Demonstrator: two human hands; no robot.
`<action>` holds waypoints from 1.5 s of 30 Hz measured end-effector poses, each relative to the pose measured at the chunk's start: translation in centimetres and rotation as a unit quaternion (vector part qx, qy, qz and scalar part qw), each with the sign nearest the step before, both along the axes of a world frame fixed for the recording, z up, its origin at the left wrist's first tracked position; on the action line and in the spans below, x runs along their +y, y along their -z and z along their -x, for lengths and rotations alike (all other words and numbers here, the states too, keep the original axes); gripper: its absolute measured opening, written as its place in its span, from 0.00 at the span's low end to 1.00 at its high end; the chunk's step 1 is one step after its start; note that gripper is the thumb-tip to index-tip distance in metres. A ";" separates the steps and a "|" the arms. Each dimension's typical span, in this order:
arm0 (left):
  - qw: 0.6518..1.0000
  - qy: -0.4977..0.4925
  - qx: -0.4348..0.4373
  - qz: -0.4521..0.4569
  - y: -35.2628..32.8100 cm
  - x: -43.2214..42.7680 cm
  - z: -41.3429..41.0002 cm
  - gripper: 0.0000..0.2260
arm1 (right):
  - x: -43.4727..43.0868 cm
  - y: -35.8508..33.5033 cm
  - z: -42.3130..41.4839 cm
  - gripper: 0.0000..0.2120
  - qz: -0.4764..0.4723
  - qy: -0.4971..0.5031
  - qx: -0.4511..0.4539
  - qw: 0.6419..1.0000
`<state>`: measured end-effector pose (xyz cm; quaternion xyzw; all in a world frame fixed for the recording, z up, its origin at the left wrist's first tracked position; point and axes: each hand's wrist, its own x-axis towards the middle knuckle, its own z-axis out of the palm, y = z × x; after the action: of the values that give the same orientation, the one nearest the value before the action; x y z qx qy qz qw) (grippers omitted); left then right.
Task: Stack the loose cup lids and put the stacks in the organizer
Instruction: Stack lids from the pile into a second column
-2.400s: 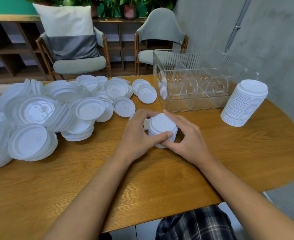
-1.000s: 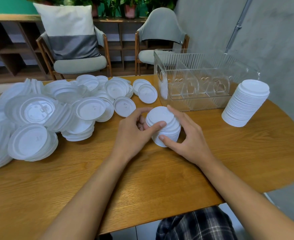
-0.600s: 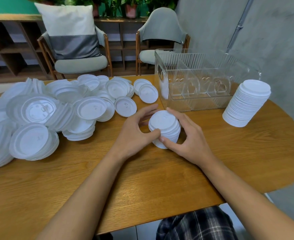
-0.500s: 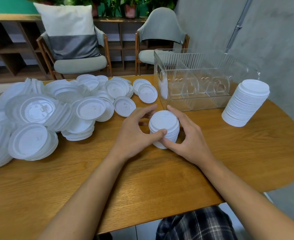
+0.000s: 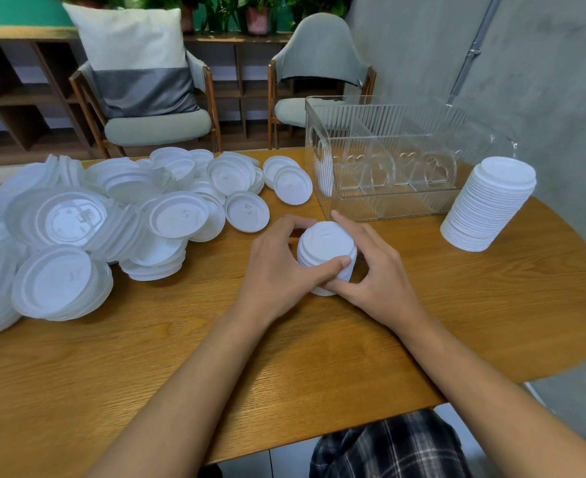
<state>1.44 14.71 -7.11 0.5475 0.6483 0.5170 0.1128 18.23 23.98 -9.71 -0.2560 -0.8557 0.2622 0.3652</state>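
A short stack of white cup lids (image 5: 325, 246) stands on the wooden table (image 5: 181, 357) near its middle. My left hand (image 5: 277, 267) grips the stack from the left, thumb across its front. My right hand (image 5: 374, 274) grips it from the right, fingers around its back and base. A clear ribbed organizer (image 5: 398, 160) with divided compartments stands just behind, with no lids visible inside. A tall finished stack of lids (image 5: 488, 208) stands to the organizer's right. Loose lids (image 5: 119, 208), white and translucent, are heaped over the table's left half.
Two chairs stand beyond the table: one with a white and grey cushion (image 5: 139, 60), one grey-backed (image 5: 319, 53). A concrete wall rises at the right. The table's curved edge runs close to the tall stack. Bare wood lies in front of my hands.
The small stack was tipped and lifted slightly a second ago; it now sits upright on the table. Both hands stayed around it, squeezing it level.
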 end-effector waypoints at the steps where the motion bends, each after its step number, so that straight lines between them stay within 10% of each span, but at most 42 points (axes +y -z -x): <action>1: 1.000 0.000 -0.005 0.005 0.1 0.1 0.0 0.27 | 0.0 0.0 0.0 0.42 -0.002 -0.001 0.001 1.000; 11: 0.998 0.051 0.011 0.030 0.4 -0.4 2.8 0.22 | -0.3 -0.2 0.1 0.41 -0.002 0.009 0.013 1.000; 18: 0.969 -0.092 0.209 0.095 2.0 0.3 5.8 0.19 | -0.4 -0.4 -0.1 0.42 0.018 0.019 -0.004 1.000; 30: 0.975 -0.090 0.193 0.068 2.3 0.2 5.8 0.14 | -0.5 -0.5 0.0 0.41 0.026 0.017 -0.003 1.000; 45: 0.978 -0.105 -0.134 -0.119 -0.7 -0.3 4.5 0.10 | -0.4 -0.5 0.1 0.36 0.019 0.028 0.000 0.999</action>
<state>-3.06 14.37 -6.37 0.4116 0.6146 0.6684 0.0777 18.16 23.60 -9.16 -0.2866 -0.8431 0.2681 0.3676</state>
